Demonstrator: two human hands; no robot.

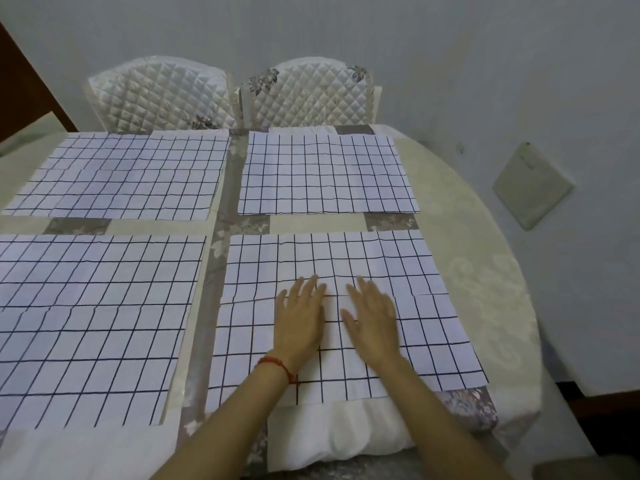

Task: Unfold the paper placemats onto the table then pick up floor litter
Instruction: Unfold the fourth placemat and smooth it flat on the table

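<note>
Both my left hand (300,318) and right hand (373,318) press flat, fingers straight and slightly spread, on the near-right placemat (433,327). Four gridded placemats cover the bench (485,271), one toward each corner; I judge unfolding nearly done, floor litter untouched.

**Soft, dim indoor light with wide-angle bend**

The light is even, cool and rather dim, with no clear source in view. Shadows are faint: only a soft dark edge lies under the hands (336,317) and along the placemats' (325,174) borders. There is no glare on the paper, though the quilted chair backs (159,91) carry a mild sheen. The wide lens bows the tabletop (485,271) rim and the grid lines toward the edges. Detail is slightly soft throughout, and the fingertips (313,280) are blurred.
</note>
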